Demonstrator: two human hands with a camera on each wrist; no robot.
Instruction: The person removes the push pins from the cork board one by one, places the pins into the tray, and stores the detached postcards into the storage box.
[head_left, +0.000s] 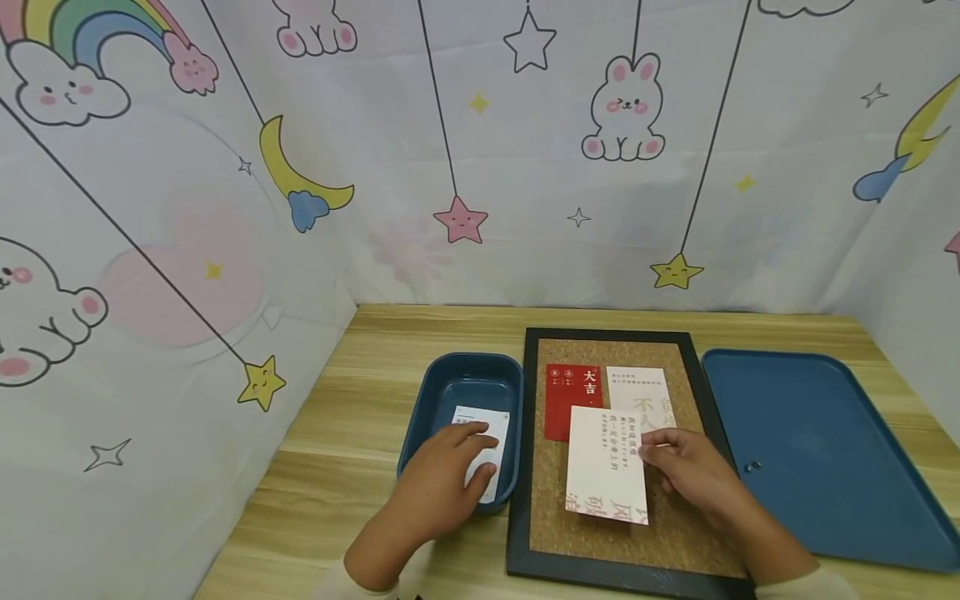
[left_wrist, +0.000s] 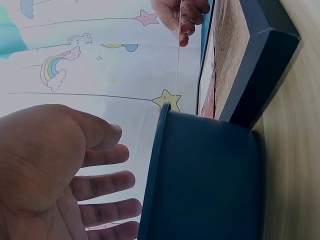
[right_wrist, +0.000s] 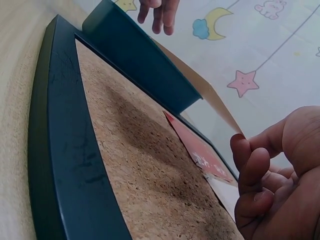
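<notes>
My right hand [head_left: 693, 471] pinches a white card [head_left: 606, 479] with printed characters at its right edge, thumb and fingertips together. That card hangs tilted above the cork board [head_left: 592, 546], overlapping a red card [head_left: 564, 400] and another white card [head_left: 636, 379] on the board's upper half. In the right wrist view the held card appears edge-on, raised off the cork. My left hand [head_left: 450, 479] hovers over a deep blue bin [head_left: 423, 408] with fingers spread and relaxed, holding nothing. A small white printed card [head_left: 491, 417] inside the bin is partly hidden by those fingers.
A flat blue tray [head_left: 832, 450] lies right of the board, with small shiny pieces [head_left: 752, 467] near its left side. The board's dark frame [head_left: 606, 333] stands between bin and tray on the wooden table [head_left: 300, 500]. A cartoon-printed cloth [head_left: 555, 250] hangs behind.
</notes>
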